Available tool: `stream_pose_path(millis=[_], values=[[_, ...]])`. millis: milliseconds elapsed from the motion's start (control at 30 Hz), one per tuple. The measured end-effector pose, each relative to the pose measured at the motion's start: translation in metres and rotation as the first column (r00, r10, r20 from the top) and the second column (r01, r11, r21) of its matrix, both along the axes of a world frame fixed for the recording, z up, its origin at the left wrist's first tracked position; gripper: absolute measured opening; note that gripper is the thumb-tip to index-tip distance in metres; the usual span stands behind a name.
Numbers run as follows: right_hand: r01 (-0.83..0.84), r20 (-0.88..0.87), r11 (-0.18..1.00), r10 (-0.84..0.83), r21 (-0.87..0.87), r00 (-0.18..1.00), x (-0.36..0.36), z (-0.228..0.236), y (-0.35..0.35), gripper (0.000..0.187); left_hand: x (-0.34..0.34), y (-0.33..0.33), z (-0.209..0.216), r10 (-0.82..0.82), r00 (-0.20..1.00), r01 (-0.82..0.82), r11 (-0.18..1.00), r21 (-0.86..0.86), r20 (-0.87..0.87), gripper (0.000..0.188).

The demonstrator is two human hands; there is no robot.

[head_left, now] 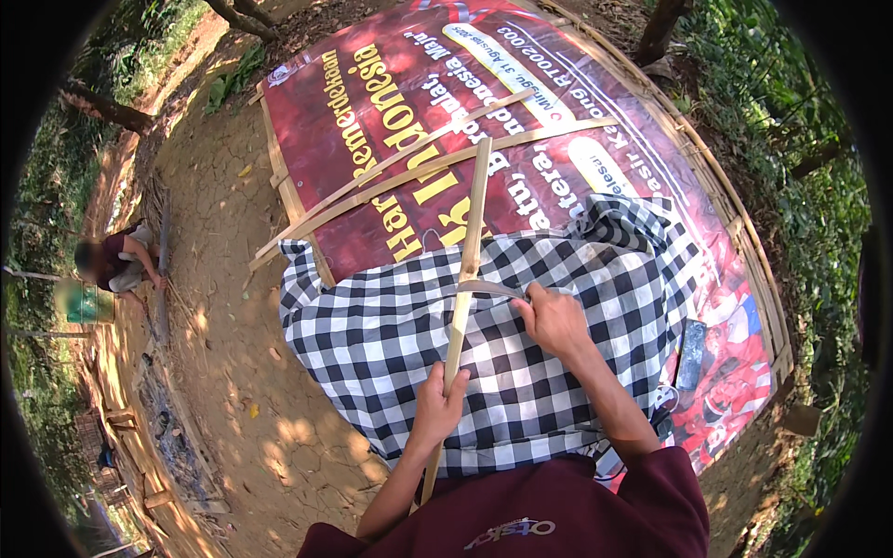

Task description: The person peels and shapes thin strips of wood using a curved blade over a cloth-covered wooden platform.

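Observation:
A long, pale strip of split bamboo (473, 209) slants up and away from my lap, over a black-and-white checked cloth (372, 325). My left hand (438, 406) is wrapped round its lower part. In my right hand (555, 321) is a knife with a curved blade (493, 288); its handle is hidden by my fingers. The blade lies across the bamboo at a joint, touching it, above my left hand. Two more thin bamboo strips (419, 170) lie beyond the cloth, crossing the banner to the left.
Under the cloth spreads a large dark red printed banner (307, 149), edged with bamboo poles (726, 200). A dark rectangular block (690, 355) rests near my right elbow. Cracked bare earth (223, 279) lies to the left, where another person (127, 256) crouches beside a pole. Tree trunks (662, 33) stand beyond.

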State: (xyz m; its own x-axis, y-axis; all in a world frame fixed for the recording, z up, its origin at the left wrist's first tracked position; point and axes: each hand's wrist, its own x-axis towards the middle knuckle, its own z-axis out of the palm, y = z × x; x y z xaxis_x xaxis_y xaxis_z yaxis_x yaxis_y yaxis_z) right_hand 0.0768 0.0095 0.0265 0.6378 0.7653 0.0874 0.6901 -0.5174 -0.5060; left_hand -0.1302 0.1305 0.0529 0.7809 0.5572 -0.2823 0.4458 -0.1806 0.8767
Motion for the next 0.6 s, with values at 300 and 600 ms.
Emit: stream_pose_path(millis=[300, 600], values=[[-0.129, -0.119, 0.985, 0.142, 0.115, 0.983, -0.041, 0.015, -0.002, 0.035, 0.013, -0.003, 0.006, -0.082, 0.996, 0.083, 0.995, 0.063, -0.02, 0.031], [0.06, -0.168, 0.995, -0.047, 0.076, 0.985, -0.021, 0.029, 0.002, 0.037, -0.01, -0.012, 0.007, -0.064, 0.991, 0.042, 0.984, -0.175, -0.117, 0.033]])
